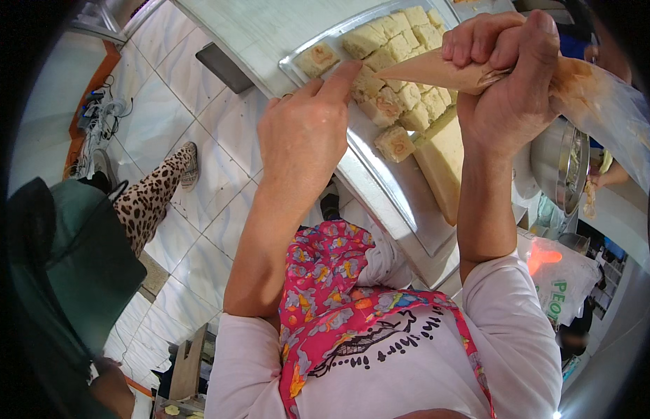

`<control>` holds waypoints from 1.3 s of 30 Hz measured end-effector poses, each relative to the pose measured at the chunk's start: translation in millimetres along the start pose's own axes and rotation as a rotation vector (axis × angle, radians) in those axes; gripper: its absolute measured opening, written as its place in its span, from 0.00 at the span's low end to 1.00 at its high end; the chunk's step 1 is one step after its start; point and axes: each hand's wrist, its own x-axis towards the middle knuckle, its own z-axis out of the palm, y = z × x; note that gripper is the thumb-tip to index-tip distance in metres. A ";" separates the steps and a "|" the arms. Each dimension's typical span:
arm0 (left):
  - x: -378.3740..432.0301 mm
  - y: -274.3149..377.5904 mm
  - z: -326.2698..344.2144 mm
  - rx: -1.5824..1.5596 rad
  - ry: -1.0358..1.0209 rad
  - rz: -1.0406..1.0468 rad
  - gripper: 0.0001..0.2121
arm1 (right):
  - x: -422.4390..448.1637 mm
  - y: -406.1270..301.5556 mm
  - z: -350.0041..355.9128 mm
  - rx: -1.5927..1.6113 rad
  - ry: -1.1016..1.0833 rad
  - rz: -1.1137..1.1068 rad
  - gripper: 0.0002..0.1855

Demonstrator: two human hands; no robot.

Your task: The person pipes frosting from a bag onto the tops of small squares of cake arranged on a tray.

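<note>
My right hand (508,78) is closed around a clear plastic piping bag (424,73) filled with light-brown cream. The bag's narrow tip points left, right at a cut sponge cake square (367,83). Against that same square rests the index finger of my left hand (306,133); its thumb and the undersides of its fingers are hidden. Swirls of cream top a few squares: one at the tray's far left corner (318,58), another at the near edge (394,143). Many plain squares (403,34) sit close together on the metal tray (367,144), beside a long uncut cake strip (437,162).
The tray lies on a pale table (241,31). To the right are a steel pot (560,162), another person's hand (608,175) and a plastic bag (560,277). At left, a person in leopard-print trousers (152,199) stands on the tiled floor near bundled cables (102,112).
</note>
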 end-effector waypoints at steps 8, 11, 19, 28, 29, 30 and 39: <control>-1.1 2.7 1.4 -0.100 -0.001 -0.086 0.20 | -7.6 2.7 11.4 0.315 -0.073 0.014 0.25; 3.3 2.2 -1.2 -0.039 -0.058 -0.082 0.20 | -9.1 -9.4 19.8 -0.004 -0.029 0.001 0.25; 10.6 2.9 -7.5 -0.017 -0.122 -0.095 0.18 | 0.7 -9.5 0.6 -0.028 -0.244 -0.010 0.24; 1.4 4.5 -20.9 0.031 -0.186 -0.125 0.18 | -4.6 -7.7 12.1 0.045 -0.144 0.027 0.25; -0.5 4.6 -22.7 0.043 -0.202 -0.149 0.20 | -6.1 -8.3 15.9 0.059 -0.083 0.013 0.25; -2.2 4.3 -23.4 0.044 -0.202 -0.151 0.20 | -8.0 -9.5 19.1 0.072 -0.022 -0.002 0.25; -6.2 -4.4 -11.8 0.054 -0.133 -0.118 0.19 | -3.2 -16.3 6.3 0.034 -0.274 0.117 0.26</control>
